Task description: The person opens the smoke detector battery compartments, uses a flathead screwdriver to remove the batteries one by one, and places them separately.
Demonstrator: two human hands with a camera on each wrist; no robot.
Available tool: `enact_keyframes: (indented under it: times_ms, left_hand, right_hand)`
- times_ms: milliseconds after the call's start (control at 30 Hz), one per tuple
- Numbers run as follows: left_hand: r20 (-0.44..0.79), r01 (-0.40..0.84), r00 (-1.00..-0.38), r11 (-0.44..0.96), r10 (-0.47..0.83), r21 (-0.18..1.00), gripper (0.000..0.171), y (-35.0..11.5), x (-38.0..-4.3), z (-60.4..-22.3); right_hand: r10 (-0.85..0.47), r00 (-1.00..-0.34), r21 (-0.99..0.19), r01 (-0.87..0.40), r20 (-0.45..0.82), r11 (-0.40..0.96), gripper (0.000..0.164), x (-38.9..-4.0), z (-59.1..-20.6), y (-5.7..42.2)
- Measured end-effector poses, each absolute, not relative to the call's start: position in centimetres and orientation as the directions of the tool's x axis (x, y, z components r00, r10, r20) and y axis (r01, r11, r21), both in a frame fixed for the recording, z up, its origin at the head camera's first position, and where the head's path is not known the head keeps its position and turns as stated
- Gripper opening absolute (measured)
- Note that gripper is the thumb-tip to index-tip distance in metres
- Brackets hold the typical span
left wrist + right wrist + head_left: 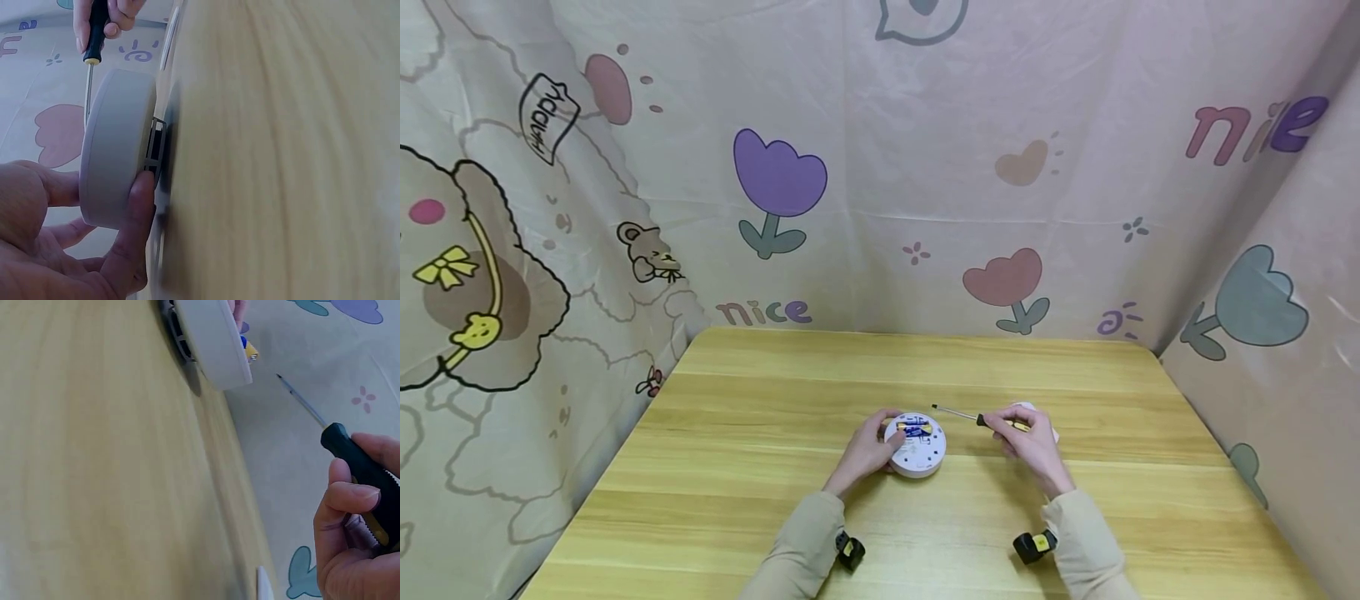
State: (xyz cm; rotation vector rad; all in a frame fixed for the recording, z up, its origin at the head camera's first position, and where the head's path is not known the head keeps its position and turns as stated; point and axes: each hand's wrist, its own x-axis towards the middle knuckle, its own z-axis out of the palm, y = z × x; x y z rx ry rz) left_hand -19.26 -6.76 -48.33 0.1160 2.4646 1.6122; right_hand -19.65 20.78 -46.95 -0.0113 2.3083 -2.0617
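Note:
A round white battery-powered device [919,461] is tilted up above the wooden table, its back facing the head view. Blue and yellow batteries [916,431] sit in its open compartment. My left hand [869,448] grips its left edge, with the thumb on the face near the batteries and fingers beneath, as the left wrist view shows. A dark bracket [155,147] sticks out from the device's other side. My right hand [1032,437] holds a screwdriver [359,456] by its dark green and yellow handle. The screwdriver's tip points left, above and apart from the device.
A white object [1024,406] lies on the table [760,417] behind my right hand, mostly hidden by it. Black wrist cameras [1034,547] are strapped at both cuffs. Printed fabric [887,167] hangs behind the table and along both sides.

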Motion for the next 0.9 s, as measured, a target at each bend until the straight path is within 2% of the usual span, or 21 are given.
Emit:
enact_keyframes:
  times_ms: [233,533,800,900]
  left_hand:
    - [-0.091,-0.007,-0.980,0.423,0.178,0.906,0.042,-6.8,-19.0,-48.3]
    - [-0.030,0.071,-0.982,0.505,0.189,0.860,0.043,-7.0,-19.1,-48.7]
    - [0.006,0.106,-0.985,0.567,0.175,0.817,0.071,-7.0,-19.0,-48.7]
    - [0.001,0.098,-0.986,0.578,0.166,0.810,0.075,-6.9,-19.0,-48.8]
  right_hand:
    - [0.019,-0.999,-0.999,0.046,-0.046,0.012,0.022,-19.4,-48.1,20.6]
    - [0.051,-0.998,-0.999,0.036,-0.037,-0.016,0.018,-19.3,-48.5,20.5]
    - [0.056,-0.998,-0.999,0.040,-0.041,-0.013,0.022,-19.2,-48.9,20.6]
    - [0.058,-0.997,-0.999,0.051,-0.052,-0.014,0.018,-19.2,-49.0,20.6]
